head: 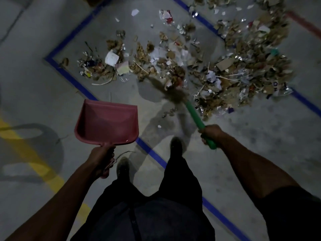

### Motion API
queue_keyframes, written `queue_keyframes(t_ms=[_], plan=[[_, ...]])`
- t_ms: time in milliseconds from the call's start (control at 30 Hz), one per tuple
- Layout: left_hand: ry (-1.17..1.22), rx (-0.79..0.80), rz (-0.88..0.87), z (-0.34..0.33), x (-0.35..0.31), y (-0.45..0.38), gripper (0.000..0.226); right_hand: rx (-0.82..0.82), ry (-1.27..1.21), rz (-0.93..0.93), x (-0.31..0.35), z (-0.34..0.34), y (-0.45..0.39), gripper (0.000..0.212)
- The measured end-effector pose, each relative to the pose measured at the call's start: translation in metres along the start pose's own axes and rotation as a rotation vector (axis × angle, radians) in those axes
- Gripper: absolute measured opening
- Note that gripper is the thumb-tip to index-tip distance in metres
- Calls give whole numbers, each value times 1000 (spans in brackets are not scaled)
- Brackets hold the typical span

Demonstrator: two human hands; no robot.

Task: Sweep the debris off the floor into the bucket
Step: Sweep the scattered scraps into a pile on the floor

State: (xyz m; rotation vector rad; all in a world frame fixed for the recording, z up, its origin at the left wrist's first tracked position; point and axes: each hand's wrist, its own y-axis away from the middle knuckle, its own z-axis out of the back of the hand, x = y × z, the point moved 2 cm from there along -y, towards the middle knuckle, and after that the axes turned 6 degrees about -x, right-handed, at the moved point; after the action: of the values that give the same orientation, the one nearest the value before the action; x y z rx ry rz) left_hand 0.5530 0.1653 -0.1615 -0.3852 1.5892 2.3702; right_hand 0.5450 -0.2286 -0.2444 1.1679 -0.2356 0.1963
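Observation:
Debris (234,70) of paper scraps, dry leaves, cardboard and foil lies spread over the grey floor ahead, thickest at the upper right. My left hand (102,159) grips the handle of a pink dustpan (107,122), held above the floor with nothing in it. My right hand (211,133) is closed on the green handle of a broom (194,113). Its brown bristles (170,91) are blurred at the near edge of the debris. No bucket is in view.
Blue tape lines (69,73) frame the littered patch of floor and run between my feet. A yellow line (34,157) crosses the floor at the left. My two shoes (175,146) stand just behind the broom. A red line (305,23) shows at the upper right.

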Motion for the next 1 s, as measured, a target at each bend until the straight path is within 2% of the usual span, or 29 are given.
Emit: queue_keyframes(t_ms=[100,167,267,433,500,633,800,900,1000], plan=[[9,-8,8,-41,-16,15,35,-75,-125,80,31,31,-17,21],[26,2,11,-66,-27,24,34,-76,-149,130,30,39,-8,21],[56,24,14,-96,-44,31,30,40,-119,142,-2,37,17,25],[28,-13,-2,-129,-66,31,21,280,50,31,-57,35,42,22],[9,-19,-8,-137,-70,30,21,320,121,-17,-66,41,34,23],[-2,-43,-23,-145,-71,30,21,194,58,-98,-52,66,-7,23],[6,-20,26,-147,-58,30,25,30,-61,4,1,98,-43,23],[19,-14,41,-145,-50,31,24,59,-82,63,4,93,-14,21],[21,-4,42,-143,-45,33,24,168,-23,99,-25,77,30,27]])
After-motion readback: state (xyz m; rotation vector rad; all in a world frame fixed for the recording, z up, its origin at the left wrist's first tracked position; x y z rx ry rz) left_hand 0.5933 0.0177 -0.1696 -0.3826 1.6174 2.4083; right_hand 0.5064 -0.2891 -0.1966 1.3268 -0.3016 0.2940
